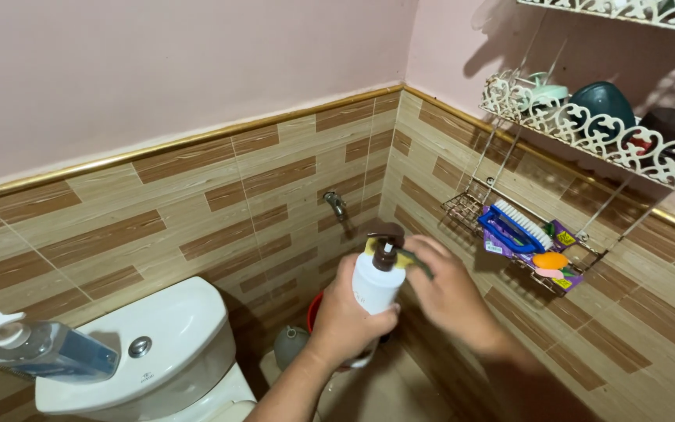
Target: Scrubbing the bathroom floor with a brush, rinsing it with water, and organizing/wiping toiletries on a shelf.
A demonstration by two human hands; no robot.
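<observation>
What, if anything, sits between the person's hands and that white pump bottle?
Nothing visible. The left hand wraps the white pump bottle directly, and the right hand holds a yellow sponge against its brown pump top.

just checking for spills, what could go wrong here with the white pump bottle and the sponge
1. The left hand holds the white pump bottle with a brown pump head in mid-air; a slip might drop it to the floor.
2. The right hand holds the yellow-green sponge by the nozzle; liquid could miss it.
</observation>
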